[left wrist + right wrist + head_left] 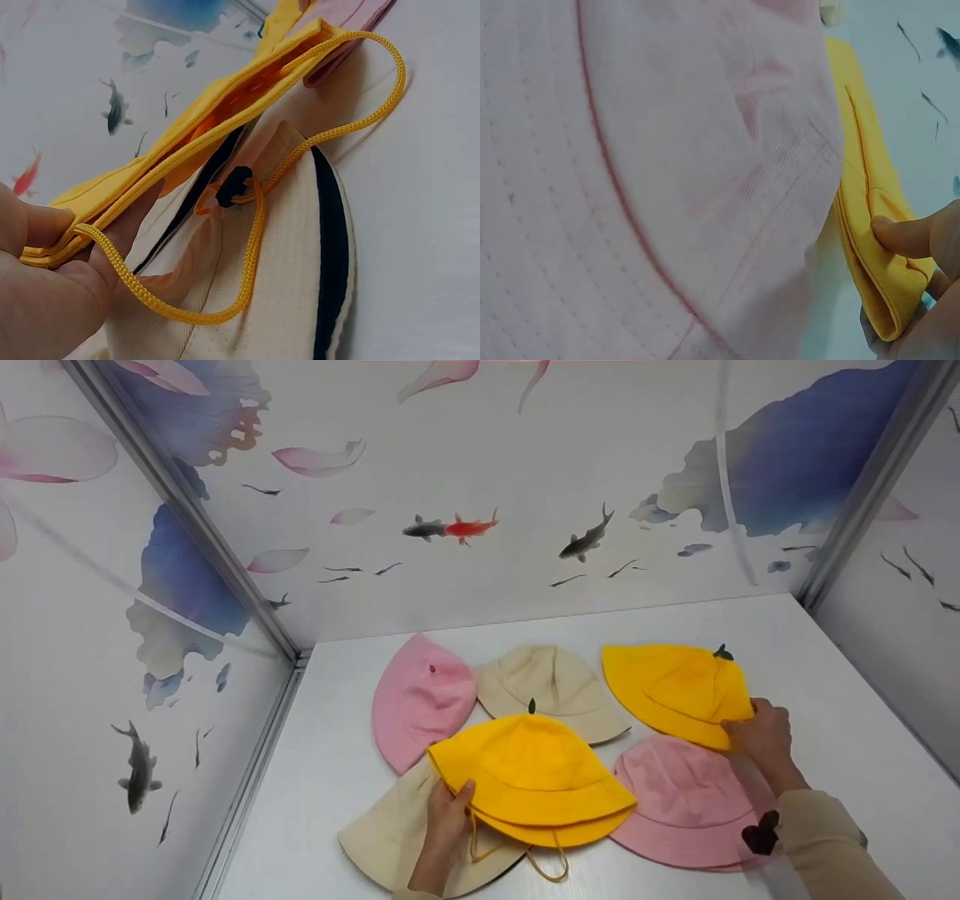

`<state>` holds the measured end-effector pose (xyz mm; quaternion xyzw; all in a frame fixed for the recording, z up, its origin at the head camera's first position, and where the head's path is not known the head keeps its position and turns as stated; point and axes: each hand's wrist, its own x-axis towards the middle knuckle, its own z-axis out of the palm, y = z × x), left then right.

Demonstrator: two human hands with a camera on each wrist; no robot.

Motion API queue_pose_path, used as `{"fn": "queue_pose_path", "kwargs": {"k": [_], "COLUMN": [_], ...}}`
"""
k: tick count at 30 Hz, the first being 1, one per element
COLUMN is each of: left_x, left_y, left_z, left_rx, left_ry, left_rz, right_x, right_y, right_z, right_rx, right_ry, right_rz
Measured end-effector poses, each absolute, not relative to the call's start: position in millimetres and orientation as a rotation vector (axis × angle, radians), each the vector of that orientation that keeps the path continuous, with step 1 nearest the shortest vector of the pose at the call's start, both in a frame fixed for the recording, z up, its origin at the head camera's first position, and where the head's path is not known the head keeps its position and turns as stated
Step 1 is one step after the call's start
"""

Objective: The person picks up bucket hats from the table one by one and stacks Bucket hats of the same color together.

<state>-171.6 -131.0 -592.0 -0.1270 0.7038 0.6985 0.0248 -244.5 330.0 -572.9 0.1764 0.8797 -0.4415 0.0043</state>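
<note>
Head view: closest in, the near cream hat (379,836) lies on the desk (277,825), to the left of and partly beneath the front yellow hat (536,769), the landmark for the rest. At that yellow hat's left brim, the person's left hand (448,819) pinches the cloth, thumb above and fingers beneath; the left wrist view shows the two brim layers brought close together there. From the same brim hangs a yellow cord (257,255) with a black toggle (234,187), in front of the near cream hat. Just right of the front yellow hat lies the near pink hat (682,795), with no hand on it.

Farther out, behind and to the right of the front yellow hat, the right hand (765,739) is clamped on the brim corner of the rear yellow hat (667,682); the right wrist view shows its thumb pressed on the folded cloth. Directly behind the front yellow hat is the rear cream hat (551,679), and behind it to the left, the rear pink hat (424,697). A printed wall (525,472) closes the far side.

As far as can be judged, the work is partway: six hats are laid out, two of each colour, but the yellow pair has not yet been released. The hats overlap in places without forming a neat stack. Whether the pink and cream ones are finished cannot be told.
</note>
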Motion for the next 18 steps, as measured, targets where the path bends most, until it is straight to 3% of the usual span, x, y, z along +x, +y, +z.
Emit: {"fn": "queue_pose_path", "kwargs": {"k": [18], "left_x": [-181], "left_y": [-130], "left_z": [-595], "left_rx": [-0.458], "left_ry": [2.061], "left_rz": [2.243], "right_x": [-255], "right_y": [293], "right_z": [-521], "right_rx": [0.508], "right_ry": [2.905], "right_rz": [-1.437]}}
